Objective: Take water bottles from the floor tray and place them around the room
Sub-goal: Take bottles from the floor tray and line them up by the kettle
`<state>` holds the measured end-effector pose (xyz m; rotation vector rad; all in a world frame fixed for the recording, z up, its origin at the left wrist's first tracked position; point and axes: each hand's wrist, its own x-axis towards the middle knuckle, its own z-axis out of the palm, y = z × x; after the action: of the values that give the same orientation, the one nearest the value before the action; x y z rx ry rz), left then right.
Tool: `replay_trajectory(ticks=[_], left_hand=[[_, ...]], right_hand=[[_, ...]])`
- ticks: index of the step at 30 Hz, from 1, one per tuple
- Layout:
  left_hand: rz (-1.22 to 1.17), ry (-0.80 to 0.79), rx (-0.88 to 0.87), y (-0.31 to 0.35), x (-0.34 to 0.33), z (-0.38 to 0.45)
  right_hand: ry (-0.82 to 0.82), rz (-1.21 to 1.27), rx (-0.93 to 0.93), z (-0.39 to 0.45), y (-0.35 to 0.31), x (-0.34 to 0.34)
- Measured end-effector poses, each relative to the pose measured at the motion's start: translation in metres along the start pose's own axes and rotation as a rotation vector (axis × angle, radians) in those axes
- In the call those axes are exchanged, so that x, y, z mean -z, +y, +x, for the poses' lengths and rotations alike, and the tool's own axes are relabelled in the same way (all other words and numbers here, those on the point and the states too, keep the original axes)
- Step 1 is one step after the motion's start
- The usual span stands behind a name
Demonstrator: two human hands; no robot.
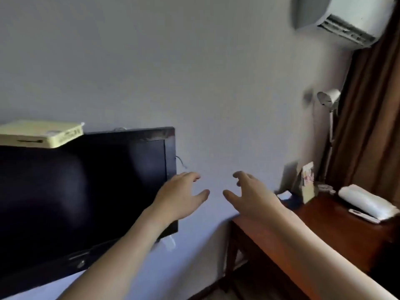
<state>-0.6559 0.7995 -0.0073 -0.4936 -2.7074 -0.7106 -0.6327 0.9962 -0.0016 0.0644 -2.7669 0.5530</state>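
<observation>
No water bottle and no floor tray appear in the head view. My left hand (180, 194) is raised in front of the white wall, beside the right edge of a black television (86, 187), fingers apart and holding nothing. My right hand (251, 194) is held up a short way to its right, above the left end of a dark wooden desk (313, 230), also spread and holding nothing. The two hands face each other with a gap between the thumbs.
A pale yellow box (41, 134) lies on top of the television. On the desk are a rolled white towel (365, 201), a white remote (363, 215) and a small card stand (307, 182). A floor lamp (329, 100), brown curtain (372, 118) and air conditioner (344, 17) are at the right.
</observation>
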Motion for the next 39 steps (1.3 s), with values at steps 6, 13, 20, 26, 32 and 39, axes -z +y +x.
replay_trajectory(ticks=[6,13,20,26,32,39], left_hand=[[0.212,0.222,0.426,-0.074,0.08,-0.121],[0.435,0.484,1.015,-0.095,0.179,-0.369],[0.6,0.701,1.418,-0.028,0.243,-0.58],[0.655,0.829,1.626,0.009,0.288,-0.718],[0.682,0.903,1.664,0.005,0.332,-0.801],[0.702,0.942,1.674,-0.029,0.378,-0.858]], right_hand=[[-0.208,0.162,0.479,0.01,-0.123,-0.065],[-0.455,0.36,1.048,-0.103,-0.319,-0.101],[-0.639,0.513,1.504,-0.292,-0.47,-0.092],[-0.754,0.621,1.715,-0.434,-0.563,-0.075],[-0.807,0.636,1.776,-0.519,-0.634,-0.079],[-0.796,0.636,1.812,-0.568,-0.707,-0.096]])
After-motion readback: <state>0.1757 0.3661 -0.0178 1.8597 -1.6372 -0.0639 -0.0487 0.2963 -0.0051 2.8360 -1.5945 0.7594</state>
